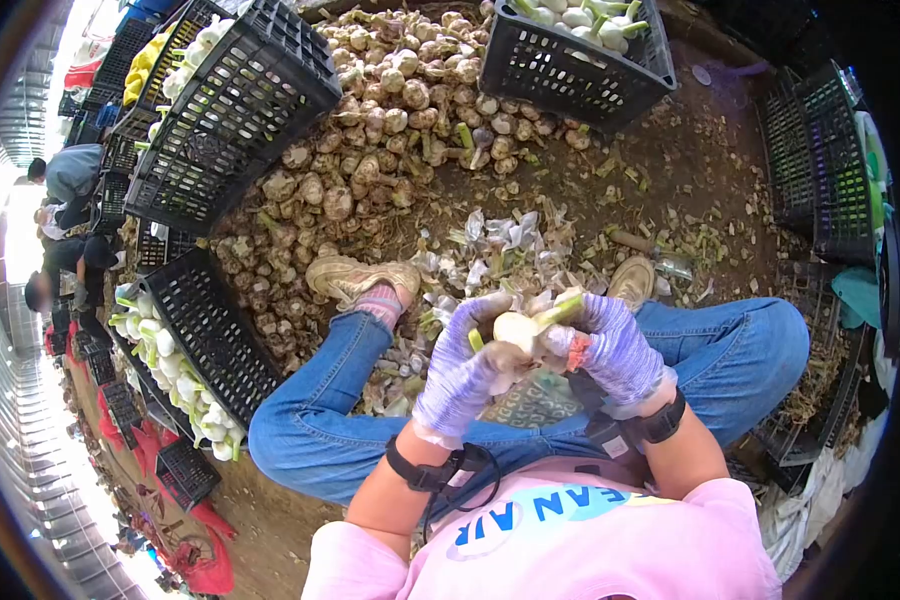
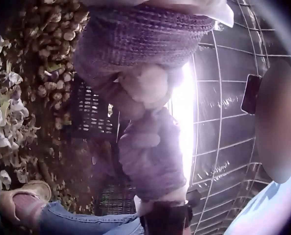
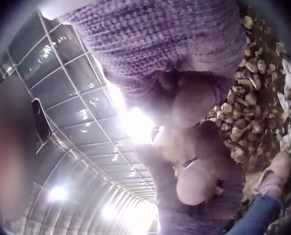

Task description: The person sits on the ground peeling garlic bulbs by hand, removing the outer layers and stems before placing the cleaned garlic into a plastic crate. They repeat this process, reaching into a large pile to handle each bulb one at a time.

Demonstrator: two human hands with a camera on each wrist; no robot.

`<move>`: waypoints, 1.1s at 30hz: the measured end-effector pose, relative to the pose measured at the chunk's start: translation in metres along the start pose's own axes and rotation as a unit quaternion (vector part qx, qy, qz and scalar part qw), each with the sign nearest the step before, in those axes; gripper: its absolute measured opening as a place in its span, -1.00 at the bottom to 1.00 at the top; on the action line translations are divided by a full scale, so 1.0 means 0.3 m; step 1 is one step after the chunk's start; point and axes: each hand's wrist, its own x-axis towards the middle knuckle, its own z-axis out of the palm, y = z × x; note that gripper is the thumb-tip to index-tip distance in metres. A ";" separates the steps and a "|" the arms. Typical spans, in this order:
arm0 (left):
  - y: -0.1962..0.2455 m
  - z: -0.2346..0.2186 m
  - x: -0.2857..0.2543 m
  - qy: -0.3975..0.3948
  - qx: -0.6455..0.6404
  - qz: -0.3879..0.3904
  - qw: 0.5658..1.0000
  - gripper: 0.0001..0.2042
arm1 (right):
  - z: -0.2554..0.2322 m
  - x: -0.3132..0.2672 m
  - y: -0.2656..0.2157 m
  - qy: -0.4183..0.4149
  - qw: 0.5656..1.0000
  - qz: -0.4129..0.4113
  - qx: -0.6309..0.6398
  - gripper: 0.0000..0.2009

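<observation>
Gloved left hand (image 1: pixel 458 368) and right hand (image 1: pixel 620 345), fingers curled round one bulb (image 1: pixel 515 331) between them, its lower side hidden by the fingers. Shadow and blur obscure the exact contacts in both wrist views. At top, a crate (image 1: pixel 570 75) is cut off by the frame.
</observation>
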 end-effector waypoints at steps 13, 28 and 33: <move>0.015 0.010 0.046 0.046 0.166 -0.071 0.982 -0.52 | -0.076 0.057 0.142 0.032 0.945 -0.147 -0.292 -0.78; 0.060 -0.086 0.097 -0.135 -0.006 -0.049 0.990 -0.54 | -0.058 0.012 0.090 -0.084 0.919 0.018 0.386 -0.54; 0.058 -0.052 0.096 -0.045 0.143 0.051 0.987 -0.58 | 0.001 0.006 0.031 0.002 0.958 -0.011 0.288 -0.52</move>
